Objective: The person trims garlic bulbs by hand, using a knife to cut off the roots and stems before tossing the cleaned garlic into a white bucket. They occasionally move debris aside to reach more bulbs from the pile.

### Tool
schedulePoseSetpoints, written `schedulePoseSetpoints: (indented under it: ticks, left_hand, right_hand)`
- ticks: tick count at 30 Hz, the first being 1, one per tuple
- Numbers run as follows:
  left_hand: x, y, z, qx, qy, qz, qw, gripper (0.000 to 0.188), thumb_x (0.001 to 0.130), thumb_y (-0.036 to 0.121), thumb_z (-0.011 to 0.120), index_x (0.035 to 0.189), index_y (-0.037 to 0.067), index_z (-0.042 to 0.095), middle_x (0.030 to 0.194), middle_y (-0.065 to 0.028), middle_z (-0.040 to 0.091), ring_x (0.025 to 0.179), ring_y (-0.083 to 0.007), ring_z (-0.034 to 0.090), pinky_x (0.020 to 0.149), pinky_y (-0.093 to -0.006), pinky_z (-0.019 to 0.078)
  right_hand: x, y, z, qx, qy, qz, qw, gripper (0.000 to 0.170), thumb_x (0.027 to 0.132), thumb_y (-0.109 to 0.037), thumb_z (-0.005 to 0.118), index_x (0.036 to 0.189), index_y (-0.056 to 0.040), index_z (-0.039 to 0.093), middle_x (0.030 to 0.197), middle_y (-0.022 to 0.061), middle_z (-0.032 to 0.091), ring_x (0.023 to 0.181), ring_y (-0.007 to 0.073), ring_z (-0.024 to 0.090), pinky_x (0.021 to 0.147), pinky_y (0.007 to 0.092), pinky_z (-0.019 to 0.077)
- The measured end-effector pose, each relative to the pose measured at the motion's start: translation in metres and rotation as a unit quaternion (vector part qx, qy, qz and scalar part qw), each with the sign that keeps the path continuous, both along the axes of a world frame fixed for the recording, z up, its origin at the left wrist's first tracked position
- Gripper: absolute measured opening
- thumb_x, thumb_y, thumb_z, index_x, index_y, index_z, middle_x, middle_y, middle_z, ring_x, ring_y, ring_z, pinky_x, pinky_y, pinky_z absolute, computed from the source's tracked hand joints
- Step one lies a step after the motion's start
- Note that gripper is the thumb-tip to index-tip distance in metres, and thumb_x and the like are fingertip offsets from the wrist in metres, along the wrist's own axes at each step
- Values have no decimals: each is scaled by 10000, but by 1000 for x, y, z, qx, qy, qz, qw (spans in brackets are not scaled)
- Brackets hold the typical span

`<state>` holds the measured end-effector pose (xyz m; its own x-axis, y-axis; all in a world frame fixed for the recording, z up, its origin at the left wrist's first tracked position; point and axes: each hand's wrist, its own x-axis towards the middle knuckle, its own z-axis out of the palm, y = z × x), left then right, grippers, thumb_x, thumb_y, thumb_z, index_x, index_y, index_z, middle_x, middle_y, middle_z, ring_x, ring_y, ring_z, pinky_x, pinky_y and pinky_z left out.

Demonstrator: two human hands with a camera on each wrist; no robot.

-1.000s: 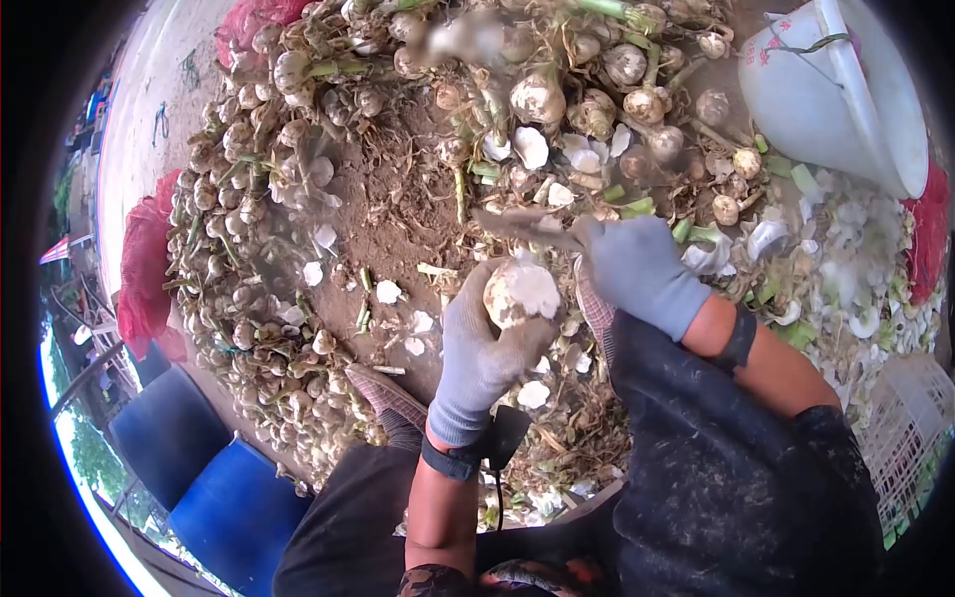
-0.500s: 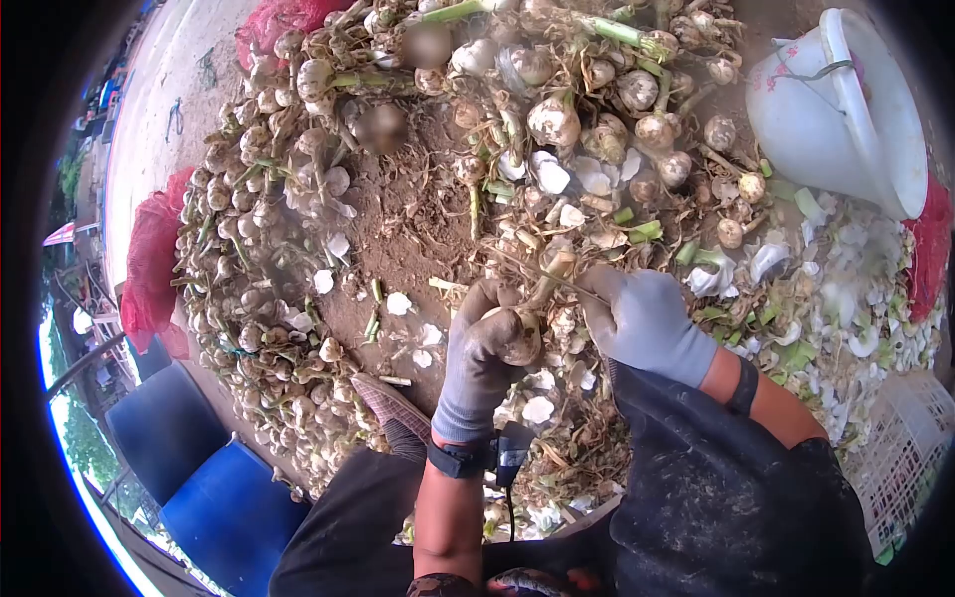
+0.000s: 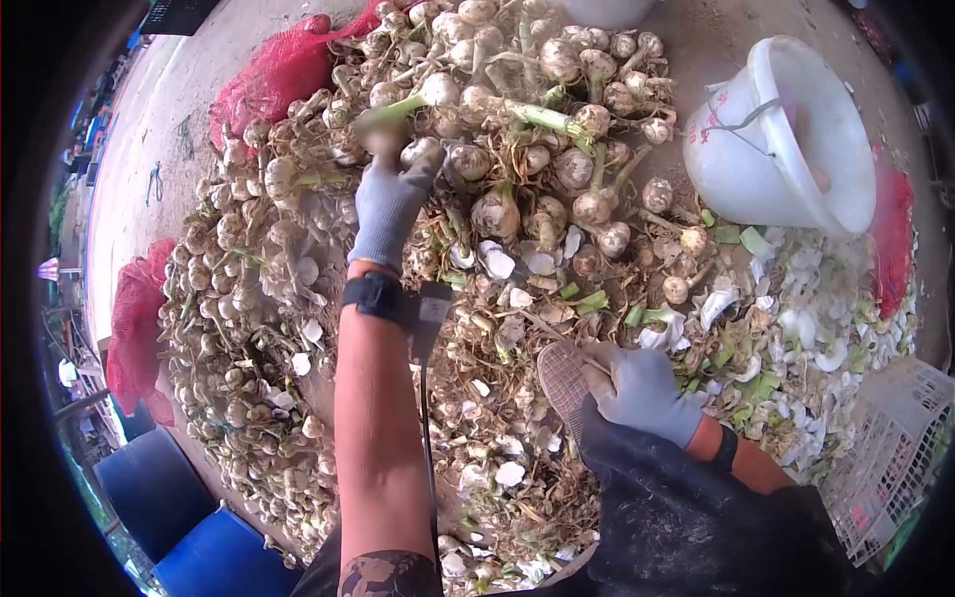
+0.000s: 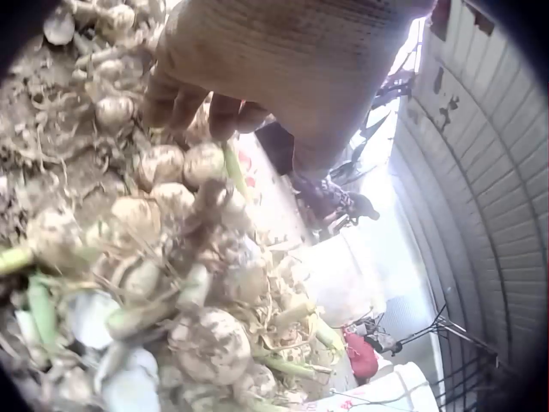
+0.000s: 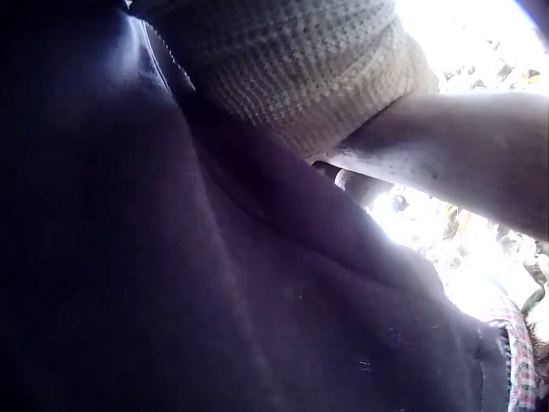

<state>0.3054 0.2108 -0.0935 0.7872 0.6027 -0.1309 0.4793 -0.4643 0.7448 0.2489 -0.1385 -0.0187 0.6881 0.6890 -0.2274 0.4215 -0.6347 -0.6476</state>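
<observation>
The left hand (image 3: 390,209), gloved, is extended to the far garlic pile (image 3: 575,169), fingers slightly bent and thumb apart. The left wrist view shows nothing between fingers and thumb. Whether the fingertips touch the pale garlic bulb (image 3: 422,152) just beside them cannot be told. The right hand (image 3: 649,396), also gloved, grasps the handle of a knife (image 3: 540,323), its thin blade directed far and left, beside the shoe (image 3: 563,386).

Change: half a second earlier, the left hand held a stemmed bulb near the body, with the blade at its stem. That bulb is now out of the hand; its present position cannot be identified. No cut is in progress. This suggests that work on one bulb is complete and the left hand is between bulbs, the knife being retained.

Surroundings: loose peel (image 3: 509,474) and stem offcuts lie on the ground between and near the hands. A white bucket (image 3: 731,164) stands far right; a plastic crate (image 3: 895,423) is near right.

Further difference: the head view has shifted, exposing a second white container (image 3: 609,9) beyond the pile; the left shoe is out of view.
</observation>
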Motion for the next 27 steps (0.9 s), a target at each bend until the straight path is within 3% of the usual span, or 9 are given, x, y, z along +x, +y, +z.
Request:
schedulePoseSetpoints:
  ticks: [1, 2, 4, 6, 8, 12, 15, 19, 27]
  left_hand:
    - [15, -15, 12, 90, 95, 14, 991, 668, 778, 544, 699, 1064, -54, 616, 1008, -247, 655, 944, -328, 644, 845, -375, 484]
    - [15, -9, 5, -35, 19, 1, 999, 580, 783, 422, 747, 1076, -60, 613, 945, -175, 684, 819, -261, 658, 758, -324, 505]
    - [-19, -17, -26, -246, -85, -21, 965, 466, 792, 262, 769, 1098, -54, 617, 936, -98, 684, 796, -166, 645, 723, -262, 501]
    - [-75, -42, -1, -244, -40, -23, 969, 458, 827, 188, 749, 1177, -55, 581, 952, -48, 660, 849, -115, 623, 746, -242, 502]
    - [-121, -73, 29, -319, -197, 44, 926, 572, 845, 227, 741, 1282, -48, 494, 1009, -60, 628, 902, -115, 605, 777, -257, 508]
    - [-178, -132, 60, -389, -143, -8, 910, 831, 858, 383, 705, 1430, -41, 276, 1246, -112, 519, 1078, -162, 525, 930, -305, 437]
    - [-189, -165, 56, -443, -86, 59, 891, 883, 817, 423, 738, 1431, -31, 294, 1245, -107, 525, 1091, -164, 514, 955, -298, 416]
    - [-204, -161, 52, -548, -132, 96, 820, 530, 808, 189, 761, 1230, -18, 515, 1097, -65, 621, 990, -143, 596, 870, -277, 489]
    - [-216, -163, 67, -426, -12, 91, 900, 644, 785, 130, 755, 1308, -11, 406, 1048, -97, 650, 917, -151, 639, 787, -289, 537]
  right_hand:
    - [2, -4, 0, 1, -3, 2, 1000, 152, 843, -180, 612, 944, -71, 648, 645, 166, 618, 592, 368, 622, 535, 444, 485]
    - [3, -9, -2, 1, -5, -18, 1000, 167, 846, -187, 612, 955, -66, 650, 653, 166, 625, 593, 367, 624, 547, 442, 491]
    - [4, -13, -6, 8, 2, -42, 999, 181, 849, -194, 613, 965, -60, 652, 662, 167, 633, 595, 367, 627, 559, 441, 498]
    - [8, -9, -14, -22, 3, -58, 998, 170, 854, -223, 602, 952, -94, 651, 668, 153, 640, 613, 345, 641, 576, 445, 505]
    - [14, 0, -17, -60, 13, -33, 998, 175, 847, -229, 612, 945, -89, 651, 665, 165, 632, 625, 359, 638, 578, 451, 500]
    - [7, 26, -18, 9, 89, -60, 994, 165, 856, -222, 597, 929, -77, 623, 639, 173, 619, 627, 376, 634, 582, 463, 497]
    - [-2, 45, -7, 21, 35, 55, 998, 145, 871, -220, 578, 914, -84, 605, 617, 151, 611, 603, 361, 633, 566, 456, 502]
    - [-9, 39, -10, 38, -51, 140, 988, 112, 833, -204, 603, 862, -98, 580, 589, 85, 594, 540, 294, 619, 510, 419, 469]
    - [-7, 55, 2, 106, -159, 255, 948, 86, 802, -192, 598, 818, -111, 573, 593, 37, 576, 517, 216, 605, 487, 359, 435]
